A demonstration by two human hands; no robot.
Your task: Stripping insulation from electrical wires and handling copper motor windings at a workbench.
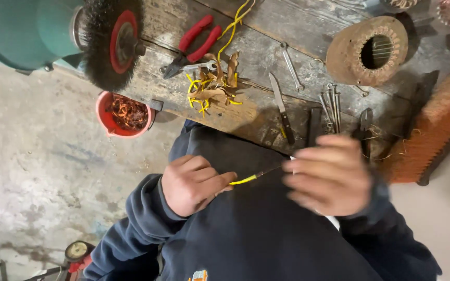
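My left hand [194, 184] pinches a thin wire with yellow sleeving [246, 179] between thumb and fingers, just above my dark blue sweatshirt. The wire's bare dark end runs right to my right hand [332, 174]. That hand is blurred, and its curled fingers close around the wire's tip. A small white bit shows at its upper fingertips; I cannot tell what it is. Both hands hover in front of the worn wooden workbench [266, 31].
On the bench lie red-handled pliers [196, 44], a pile of yellow sleeving and brown scraps [212, 83], a knife [281, 106], a wrench [291, 67], several metal rods [332, 106] and a rusty round motor stator [368, 49]. A red bucket of copper scraps [125, 114] hangs below a wire-brush wheel [113, 41].
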